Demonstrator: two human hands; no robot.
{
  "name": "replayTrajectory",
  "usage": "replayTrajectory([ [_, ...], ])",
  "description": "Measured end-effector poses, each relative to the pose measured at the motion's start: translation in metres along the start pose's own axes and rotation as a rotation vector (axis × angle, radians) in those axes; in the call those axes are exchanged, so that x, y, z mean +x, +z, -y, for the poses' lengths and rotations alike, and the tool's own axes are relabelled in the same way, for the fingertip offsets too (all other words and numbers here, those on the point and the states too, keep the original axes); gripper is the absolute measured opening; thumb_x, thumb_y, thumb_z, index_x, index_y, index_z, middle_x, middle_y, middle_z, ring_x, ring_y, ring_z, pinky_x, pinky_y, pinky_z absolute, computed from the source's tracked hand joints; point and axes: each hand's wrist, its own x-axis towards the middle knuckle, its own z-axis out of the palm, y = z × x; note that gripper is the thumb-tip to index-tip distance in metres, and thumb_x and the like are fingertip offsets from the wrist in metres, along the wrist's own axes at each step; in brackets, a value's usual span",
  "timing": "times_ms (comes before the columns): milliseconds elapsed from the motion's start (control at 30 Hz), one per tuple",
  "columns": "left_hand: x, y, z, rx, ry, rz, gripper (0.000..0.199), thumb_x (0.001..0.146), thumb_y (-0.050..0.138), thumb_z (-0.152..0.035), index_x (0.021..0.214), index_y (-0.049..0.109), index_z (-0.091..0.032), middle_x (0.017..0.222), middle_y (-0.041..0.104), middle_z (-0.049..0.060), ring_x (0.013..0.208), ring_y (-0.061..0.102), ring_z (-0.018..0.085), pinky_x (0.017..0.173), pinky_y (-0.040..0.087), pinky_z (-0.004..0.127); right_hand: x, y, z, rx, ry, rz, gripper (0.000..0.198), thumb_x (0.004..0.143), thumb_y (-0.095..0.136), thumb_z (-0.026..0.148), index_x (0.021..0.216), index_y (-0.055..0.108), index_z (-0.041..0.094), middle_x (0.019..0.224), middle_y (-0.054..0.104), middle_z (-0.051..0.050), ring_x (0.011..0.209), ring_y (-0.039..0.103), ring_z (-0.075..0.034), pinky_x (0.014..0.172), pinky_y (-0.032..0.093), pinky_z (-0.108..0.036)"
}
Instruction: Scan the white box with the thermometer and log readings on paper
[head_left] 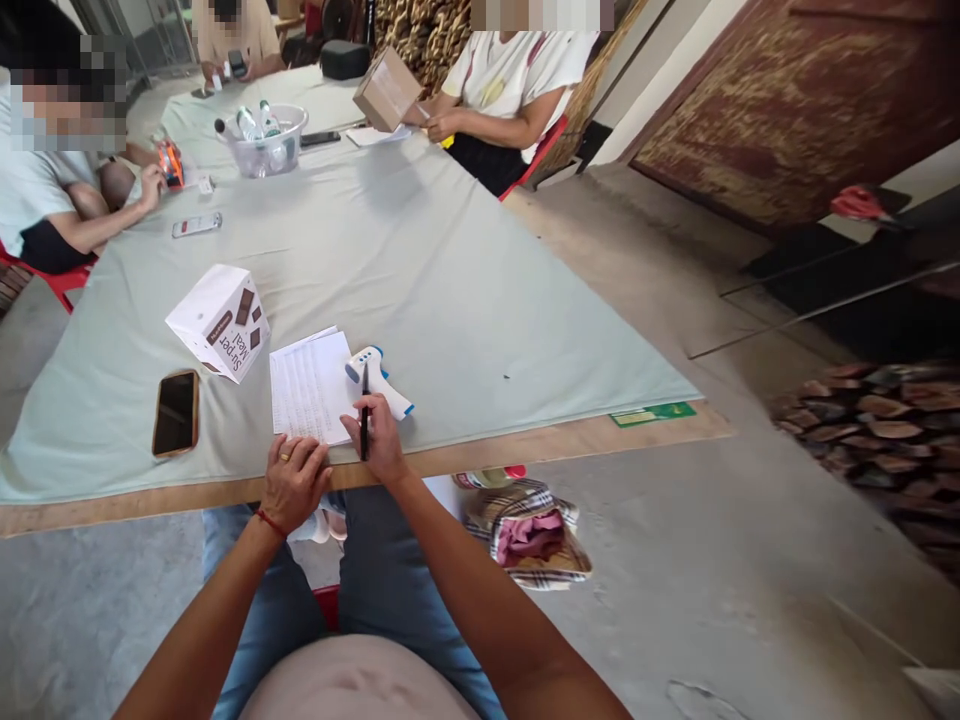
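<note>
My right hand grips a black pen, held nearly upright over the right side of a sheet of paper. Rows of small writing cover the sheet. My left hand lies on the paper's lower edge by the table's rim, its fingers stretched out. Just beyond the pen is a white and blue infrared thermometer, partly behind my right hand. A white box with brown print stands tilted past the paper's upper left. Left of the paper lies a dark-screened phone in a brown case.
The table has a pale green cloth. Further back are a plastic basket with bottles, another phone and a black case. Three people sit around it; one holds a cardboard box. A checked bag is below the edge.
</note>
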Motion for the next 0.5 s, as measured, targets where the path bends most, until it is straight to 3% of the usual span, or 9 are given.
replayTrajectory([
  [67,-0.001,0.003,-0.001,0.021,-0.009,0.012,0.030,0.094,0.051,-0.030,0.118,0.064,-0.019,0.111,0.067,0.011,0.106,0.058,0.026,0.107,0.034,0.048,-0.003,-0.004,0.003,0.037,-0.036,0.026,0.025,0.093,0.043,0.036,0.104,0.058,0.019,0.087,0.059,-0.005,0.082,0.057,-0.019,0.080,0.050,-0.035],
  [200,0.000,0.006,-0.006,0.018,-0.051,0.046,0.035,0.093,0.053,-0.033,0.123,0.062,-0.020,0.112,0.065,0.012,0.108,0.055,0.028,0.106,0.034,0.049,-0.006,-0.011,0.008,0.093,-0.096,0.134,0.041,0.094,0.037,0.033,0.128,0.055,0.018,0.095,0.063,-0.007,0.090,0.060,-0.020,0.087,0.050,-0.038],
  [400,-0.002,0.005,-0.011,0.007,-0.061,0.074,0.034,0.093,0.052,-0.032,0.125,0.061,-0.024,0.120,0.064,0.010,0.111,0.054,0.028,0.108,0.031,0.050,-0.009,-0.012,0.007,0.140,0.028,0.217,0.047,0.092,0.037,0.031,0.136,0.052,0.019,0.097,0.066,-0.006,0.090,0.063,-0.018,0.089,0.052,-0.039],
  [500,-0.003,0.005,-0.013,0.008,-0.052,0.057,0.034,0.093,0.053,-0.031,0.125,0.061,-0.023,0.121,0.064,0.010,0.112,0.054,0.028,0.108,0.031,0.051,-0.013,-0.013,0.010,0.155,0.036,0.244,0.046,0.091,0.037,0.031,0.129,0.058,0.019,0.096,0.068,-0.006,0.091,0.064,-0.018,0.090,0.052,-0.038],
])
